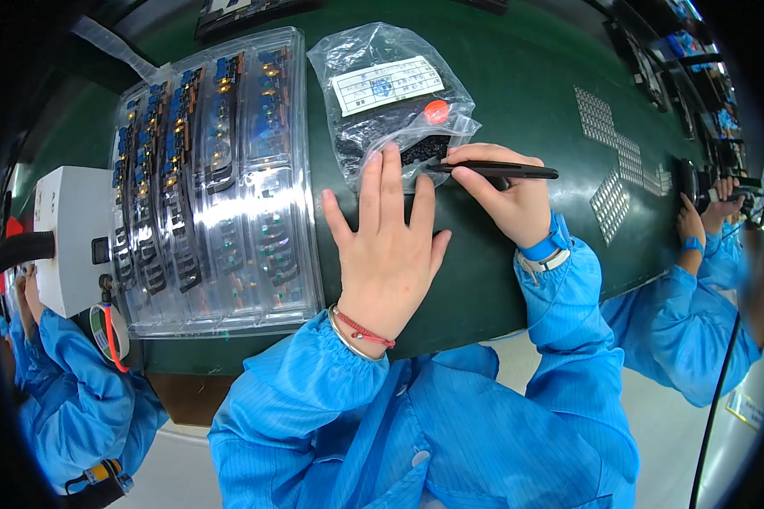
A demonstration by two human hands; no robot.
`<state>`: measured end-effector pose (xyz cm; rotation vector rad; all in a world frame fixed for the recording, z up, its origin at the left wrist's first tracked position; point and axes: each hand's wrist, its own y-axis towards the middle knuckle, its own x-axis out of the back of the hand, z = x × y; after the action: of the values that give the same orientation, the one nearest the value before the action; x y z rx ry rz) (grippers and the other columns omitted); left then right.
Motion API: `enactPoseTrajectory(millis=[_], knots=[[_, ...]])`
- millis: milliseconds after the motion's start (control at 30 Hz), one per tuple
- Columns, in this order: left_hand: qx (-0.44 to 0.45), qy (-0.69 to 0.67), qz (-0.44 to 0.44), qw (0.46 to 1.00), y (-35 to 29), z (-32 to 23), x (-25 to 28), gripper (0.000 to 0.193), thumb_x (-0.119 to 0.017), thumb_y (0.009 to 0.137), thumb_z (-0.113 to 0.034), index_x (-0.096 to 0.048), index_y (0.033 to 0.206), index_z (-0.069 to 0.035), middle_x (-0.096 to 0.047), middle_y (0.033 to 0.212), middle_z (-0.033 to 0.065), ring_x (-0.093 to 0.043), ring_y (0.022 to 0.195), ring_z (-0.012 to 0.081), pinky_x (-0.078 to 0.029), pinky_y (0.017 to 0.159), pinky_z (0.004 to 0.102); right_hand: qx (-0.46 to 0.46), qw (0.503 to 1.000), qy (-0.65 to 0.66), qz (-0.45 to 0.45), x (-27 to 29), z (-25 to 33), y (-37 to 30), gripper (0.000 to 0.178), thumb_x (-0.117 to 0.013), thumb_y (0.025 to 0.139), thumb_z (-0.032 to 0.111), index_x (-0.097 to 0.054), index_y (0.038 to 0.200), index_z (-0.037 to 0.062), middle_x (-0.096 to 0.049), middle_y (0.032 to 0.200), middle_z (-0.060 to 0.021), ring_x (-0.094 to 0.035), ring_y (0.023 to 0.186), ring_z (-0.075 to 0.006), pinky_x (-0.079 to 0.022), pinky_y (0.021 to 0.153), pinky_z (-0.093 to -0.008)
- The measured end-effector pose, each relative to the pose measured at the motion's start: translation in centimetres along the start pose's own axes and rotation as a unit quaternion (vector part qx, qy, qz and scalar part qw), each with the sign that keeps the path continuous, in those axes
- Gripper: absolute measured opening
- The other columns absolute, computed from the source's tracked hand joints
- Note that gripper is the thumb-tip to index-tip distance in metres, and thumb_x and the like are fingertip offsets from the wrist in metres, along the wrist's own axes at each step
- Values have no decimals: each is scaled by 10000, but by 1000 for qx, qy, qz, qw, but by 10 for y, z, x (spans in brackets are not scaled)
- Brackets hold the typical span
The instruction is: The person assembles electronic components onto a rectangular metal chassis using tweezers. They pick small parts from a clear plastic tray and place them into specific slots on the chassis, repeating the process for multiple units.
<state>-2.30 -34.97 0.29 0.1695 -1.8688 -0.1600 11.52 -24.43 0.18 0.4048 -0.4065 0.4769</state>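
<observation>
A clear plastic bag [356,136] lies on the green table in front of me. Dark small parts [424,151] show through its film, and it carries a white label [388,85] and a round orange sticker [436,112]. My left hand [386,250] is laid flat with fingers spread, its middle fingertips on the bag's near edge. Between the fingers of my right hand [514,199] is a pair of slim black tweezers [522,170]. Their tips point left and reach the bag's near right corner, close to my left index finger.
A clear tray [310,254] of flexible circuit strips stands to the left. Beside it are a white box [72,242] and a tape roll [110,331]. Sheets of small silver pieces [609,206] lie right. People in blue sleeves [692,327] work at both sides.
</observation>
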Motion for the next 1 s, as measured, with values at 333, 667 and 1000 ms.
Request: enactPoseTrajectory(millis=[333,667,1000], knots=[[-8,14,-3,1000,-1,0,0,545,-657,720,-294,-490,1202,-100,-314,1369,132,-275,1288,255,-180,968,606,-66,997,41,3,-2,3,0,160,-672,754,62,-655,905,14,-659,830,-72,-609,728,-111,-487,649,-226],[-91,-80,-107,987,-3,-2,6,291,-642,694,-170,-571,971,-116,-491,1118,63,-447,1135,234,-174,982,597,-4,1000,-5,9,2,4,0,156,-673,749,62,-652,896,17,-656,847,-87,-612,739,-126,-478,648,-231],[-359,-273,-12,892,-19,-14,10,176,-619,664,-138,-519,801,-93,-486,760,31,-521,712,193,-406,611,319,12,1000,-5,6,-1,8,4,162,-667,748,65,-646,903,18,-642,816,-91,-598,694,-139,-463,620,-243]])
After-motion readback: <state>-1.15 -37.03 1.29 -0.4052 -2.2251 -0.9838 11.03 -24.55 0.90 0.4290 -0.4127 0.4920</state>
